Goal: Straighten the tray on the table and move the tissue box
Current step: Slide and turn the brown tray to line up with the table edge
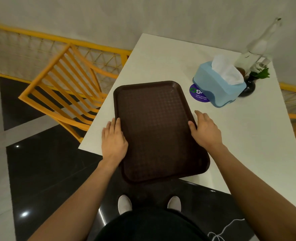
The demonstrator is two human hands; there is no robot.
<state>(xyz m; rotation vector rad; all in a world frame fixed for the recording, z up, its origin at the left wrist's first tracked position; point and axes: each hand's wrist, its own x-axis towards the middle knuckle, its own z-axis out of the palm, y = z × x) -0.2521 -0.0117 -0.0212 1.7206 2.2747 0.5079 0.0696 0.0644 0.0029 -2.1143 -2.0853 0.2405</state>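
A dark brown tray (pixel 154 126) lies on the white table (pixel 248 136), its near end hanging over the table's front edge. My left hand (pixel 114 140) grips the tray's left rim, thumb on top. My right hand (pixel 204 131) holds the right rim, thumb on the tray and fingers stretched along the table. A light blue tissue box (pixel 216 84) with a white tissue sticking up stands beyond the tray to the right, partly covering a round purple sticker (pixel 198 94).
Behind the tissue box stand a clear glass bottle (pixel 255 49) and a small dark vase with green leaves (pixel 251 84). An orange slatted chair (pixel 63 94) stands at the table's left. An orange railing (pixel 39 37) runs along the back.
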